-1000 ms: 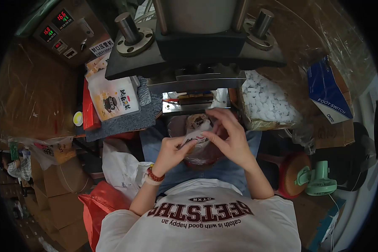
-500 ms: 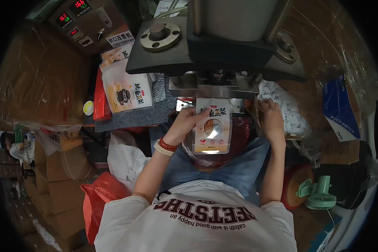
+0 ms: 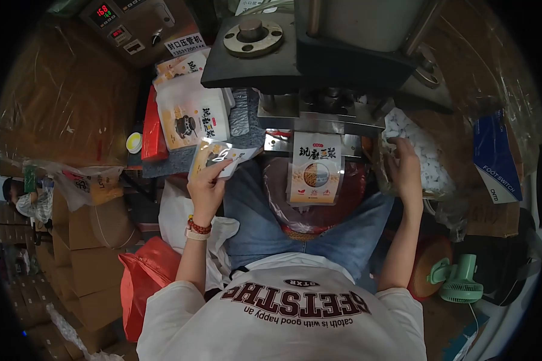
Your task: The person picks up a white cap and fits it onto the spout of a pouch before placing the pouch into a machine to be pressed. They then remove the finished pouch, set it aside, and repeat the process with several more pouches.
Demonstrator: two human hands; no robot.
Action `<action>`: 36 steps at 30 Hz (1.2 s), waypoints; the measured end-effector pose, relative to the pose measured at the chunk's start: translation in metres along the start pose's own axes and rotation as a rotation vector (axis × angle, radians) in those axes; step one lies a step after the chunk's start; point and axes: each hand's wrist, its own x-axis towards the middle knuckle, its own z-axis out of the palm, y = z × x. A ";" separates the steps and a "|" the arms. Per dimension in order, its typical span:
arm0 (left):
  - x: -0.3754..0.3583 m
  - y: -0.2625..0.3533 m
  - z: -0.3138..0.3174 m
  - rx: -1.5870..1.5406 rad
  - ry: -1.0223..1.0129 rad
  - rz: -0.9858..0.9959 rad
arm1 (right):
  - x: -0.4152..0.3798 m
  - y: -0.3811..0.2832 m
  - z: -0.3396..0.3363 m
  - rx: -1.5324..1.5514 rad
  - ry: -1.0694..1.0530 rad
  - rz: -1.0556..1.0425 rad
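My left hand (image 3: 208, 183) is closed on the edge of a printed pouch (image 3: 208, 155), tilted beside the stack of pouches (image 3: 177, 129). Another printed pouch (image 3: 314, 180) hangs at the front of the press (image 3: 319, 124), its upper edge at the metal jaw, with no hand on it. My right hand (image 3: 405, 165) is at the near left edge of a bin of small white pieces (image 3: 424, 156). Its fingers are bent, and whatever is between the fingertips is too small to make out.
A red box (image 3: 153, 129) and a small yellow-lidded tub (image 3: 133, 142) flank the stack. Control displays (image 3: 104, 13) are at upper left. To the right are a blue box (image 3: 494, 156) and a green fan (image 3: 462, 280). Another person (image 3: 33, 198) is at far left.
My left hand has left the pouch at the press and moved left, now gripping another pouch. My right hand remains by the white pieces. The whole view has shifted slightly.
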 end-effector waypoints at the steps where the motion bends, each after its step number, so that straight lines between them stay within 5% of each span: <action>1: 0.003 0.011 0.002 -0.101 0.038 -0.126 | -0.002 0.002 0.001 -0.071 0.050 -0.123; 3: 0.009 0.031 0.010 -0.212 0.078 -0.246 | -0.002 0.000 -0.002 -0.098 0.020 -0.098; 5: 0.011 0.048 0.015 -0.263 0.249 -0.079 | -0.005 -0.005 -0.003 -0.117 -0.017 -0.068; 8: 0.015 0.074 0.005 -0.237 0.253 0.017 | -0.004 -0.004 -0.009 -0.058 0.010 0.009; 14: 0.014 0.091 0.000 -0.090 0.225 0.180 | -0.007 -0.004 -0.010 -0.200 -0.002 -0.163; 17: 0.014 0.098 -0.001 -0.104 0.218 0.198 | -0.016 -0.066 -0.028 0.243 0.164 -0.047; 19: 0.012 0.103 -0.003 -0.111 0.191 0.210 | -0.037 -0.089 -0.024 0.946 0.105 -0.209; 24: 0.011 0.116 0.004 -0.162 0.147 0.236 | -0.063 -0.112 0.035 1.255 0.054 -0.235; 31: 0.013 0.127 -0.004 -0.278 0.024 0.307 | -0.061 -0.098 0.043 0.858 0.049 -0.464; 34: 0.011 0.129 0.009 -0.475 -0.089 0.229 | -0.059 -0.096 0.045 0.962 -0.047 -0.331; 36: 0.008 0.123 0.035 -0.713 -0.473 -0.246 | -0.057 -0.101 0.049 0.904 0.035 0.001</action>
